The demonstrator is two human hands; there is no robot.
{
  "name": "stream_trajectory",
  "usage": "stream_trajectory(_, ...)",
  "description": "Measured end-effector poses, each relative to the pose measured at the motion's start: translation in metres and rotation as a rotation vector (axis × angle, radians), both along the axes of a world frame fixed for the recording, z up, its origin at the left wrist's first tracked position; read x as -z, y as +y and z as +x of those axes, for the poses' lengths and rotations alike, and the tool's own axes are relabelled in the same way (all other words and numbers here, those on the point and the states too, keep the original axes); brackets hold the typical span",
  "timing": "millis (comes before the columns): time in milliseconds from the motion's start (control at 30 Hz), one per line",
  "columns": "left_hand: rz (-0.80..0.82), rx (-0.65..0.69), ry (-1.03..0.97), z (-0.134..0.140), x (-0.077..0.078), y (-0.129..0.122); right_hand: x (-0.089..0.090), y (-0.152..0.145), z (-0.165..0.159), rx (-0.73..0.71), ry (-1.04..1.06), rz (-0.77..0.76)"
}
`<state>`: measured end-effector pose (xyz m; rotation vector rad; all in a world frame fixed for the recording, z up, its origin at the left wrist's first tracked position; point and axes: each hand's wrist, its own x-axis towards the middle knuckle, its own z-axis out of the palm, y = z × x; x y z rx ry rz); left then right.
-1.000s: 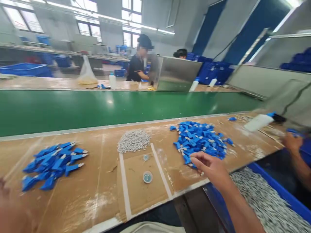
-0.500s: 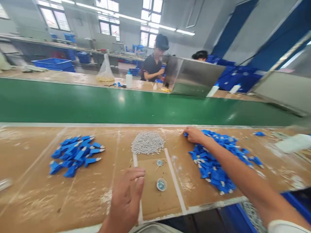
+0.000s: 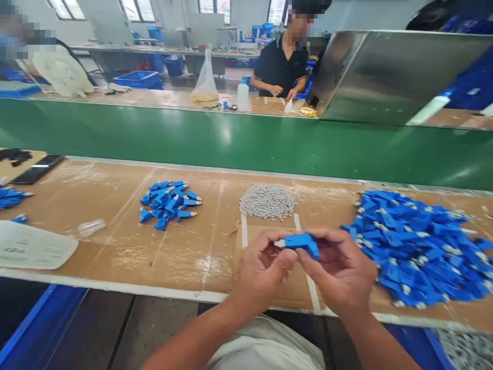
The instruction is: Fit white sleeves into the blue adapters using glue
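Between my two hands is a blue plastic part (image 3: 299, 243), angled like a small pistol, with a whitish tip pointing left. My left hand (image 3: 265, 264) pinches it near the tip end with thumb and fingers. On its bent right end, my right hand (image 3: 341, 272) is closed as well. Just beyond my hands lies a heap of small grey pieces (image 3: 267, 201). A large pile of similar blue parts (image 3: 423, 246) spreads to the right, and a smaller pile of blue parts (image 3: 167, 203) sits to the left. My hands hide the cardboard patch beneath them.
A green belt (image 3: 215, 136) runs behind the bench. A clear plastic cup (image 3: 91, 227) and a white sheet (image 3: 36, 245) lie at left. Across the belt stand a white bottle (image 3: 243, 95), a tied bag (image 3: 206, 82), a metal panel (image 3: 408, 77) and a seated co-worker (image 3: 283, 61).
My right hand has come from the right pile to the middle with a blue part. My left hand, open before, now grips that part too. The view has shifted left and down.
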<state>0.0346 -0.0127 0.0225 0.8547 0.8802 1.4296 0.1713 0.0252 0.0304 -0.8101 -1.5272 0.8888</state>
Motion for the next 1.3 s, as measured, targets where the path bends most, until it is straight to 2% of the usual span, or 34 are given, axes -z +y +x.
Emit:
stream_trajectory(67, 0.034, -0.048, 0.006, -0.004, 0.004, -0.001, 0.004, -0.002, -0.001, -0.064, 0.006, -0.020)
stream_trajectory(167, 0.041, -0.131, 0.022, -0.017, 0.015, -0.001, 0.015, 0.009, 0.020, -0.160, -0.050, -0.136)
stream_trajectory(333, -0.110, -0.194, -0.039, -0.039, 0.030, -0.002, 0.054, 0.022, 0.048, -0.059, -0.346, -0.339)
stream_trajectory(467, -0.223, -0.152, -0.115, -0.040, 0.039, -0.003, 0.073, 0.018, 0.042, -0.105, -0.355, -0.438)
stream_trajectory(667, -0.265, -0.116, -0.108, -0.041, 0.045, 0.001, 0.068, 0.018, 0.035, -0.161, -0.352, -0.394)
stream_trajectory(967, -0.326, -0.049, -0.226, -0.045, 0.043, 0.004, 0.051, 0.008, 0.038, -0.242, -0.573, -0.120)
stream_trajectory(1133, -0.331, 0.040, -0.263, -0.043, 0.041, 0.005, 0.041, 0.011, 0.042, -0.220, -0.581, -0.182)
stream_trajectory(1300, -0.396, 0.141, -0.315, -0.032, 0.036, 0.006, 0.033, 0.016, 0.049, -0.081, -0.385, -0.229)
